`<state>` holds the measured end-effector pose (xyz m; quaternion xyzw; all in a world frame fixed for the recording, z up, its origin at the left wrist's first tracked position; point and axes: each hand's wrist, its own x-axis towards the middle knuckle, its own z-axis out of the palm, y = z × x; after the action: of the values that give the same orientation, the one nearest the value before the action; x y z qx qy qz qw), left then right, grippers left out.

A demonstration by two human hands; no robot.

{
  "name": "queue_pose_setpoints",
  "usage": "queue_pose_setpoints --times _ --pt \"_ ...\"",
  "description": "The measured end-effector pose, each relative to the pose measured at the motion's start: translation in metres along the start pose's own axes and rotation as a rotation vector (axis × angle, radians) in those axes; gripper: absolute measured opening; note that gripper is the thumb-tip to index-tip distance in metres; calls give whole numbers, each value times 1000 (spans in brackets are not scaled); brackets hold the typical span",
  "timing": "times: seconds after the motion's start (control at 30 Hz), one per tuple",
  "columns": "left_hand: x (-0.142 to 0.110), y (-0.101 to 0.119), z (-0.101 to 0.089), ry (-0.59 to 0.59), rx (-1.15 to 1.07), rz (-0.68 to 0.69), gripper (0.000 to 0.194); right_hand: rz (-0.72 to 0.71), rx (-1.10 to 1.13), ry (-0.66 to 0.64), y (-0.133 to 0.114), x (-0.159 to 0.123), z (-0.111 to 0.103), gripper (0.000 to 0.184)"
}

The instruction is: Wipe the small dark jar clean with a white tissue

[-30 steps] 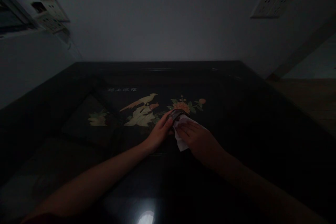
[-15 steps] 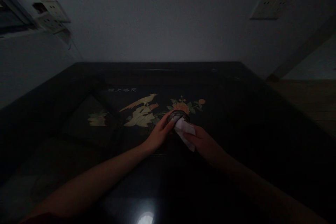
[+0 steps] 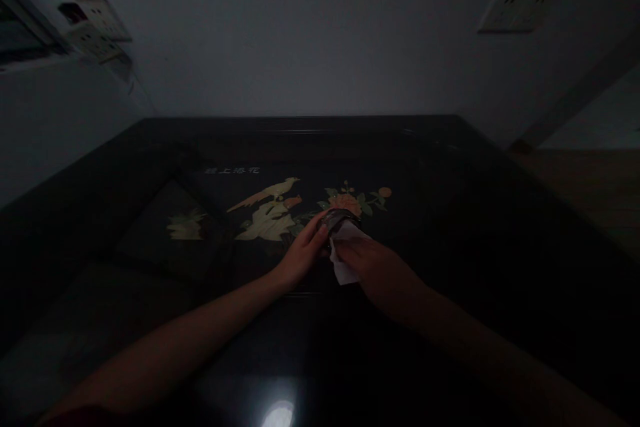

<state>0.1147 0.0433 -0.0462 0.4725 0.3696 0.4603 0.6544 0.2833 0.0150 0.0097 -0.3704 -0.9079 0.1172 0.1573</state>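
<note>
My left hand (image 3: pixel 303 247) is closed around the side of a small dark, shiny round object (image 3: pixel 340 215); the dim light hides its exact kind. In my right hand (image 3: pixel 367 260) is a white tissue (image 3: pixel 345 273), pressed against the near side of that round object. Part of the tissue hangs down below my fingers. Both hands are over the middle of a dark, glossy table (image 3: pixel 280 353), in front of its inlaid peony flower (image 3: pixel 345 203).
A pale inlaid bird (image 3: pixel 270 192) on a rock decorates the tabletop, with characters (image 3: pixel 233 171) behind it. The table's far edge meets a grey wall (image 3: pixel 300 33). Sockets (image 3: pixel 513 10) sit at right, and a socket with a plugged-in adapter (image 3: pixel 95 40) at left.
My right hand has shifted left and turned further over the tissue, whose loose end now hangs more to the left. My left hand stays almost still on the round object.
</note>
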Motion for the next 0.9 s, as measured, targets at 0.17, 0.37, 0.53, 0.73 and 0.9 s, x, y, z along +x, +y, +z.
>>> queue_pose_setpoints --times 0.17,0.37,0.53,0.73,0.9 --pt "-1 3 2 23 58 -14 52 -143 -312 79 1 1 3 32" --pt "-1 4 2 50 51 -50 57 -123 -207 89 4 0 6 34" --pt "0 -1 -1 21 -1 -7 54 87 178 119 -1 -2 13 43" --pt "2 -4 -2 -25 15 91 53 385 757 171 -7 1 9 34" --pt "1 0 -1 -21 -11 44 57 285 617 140 -6 0 11 35"
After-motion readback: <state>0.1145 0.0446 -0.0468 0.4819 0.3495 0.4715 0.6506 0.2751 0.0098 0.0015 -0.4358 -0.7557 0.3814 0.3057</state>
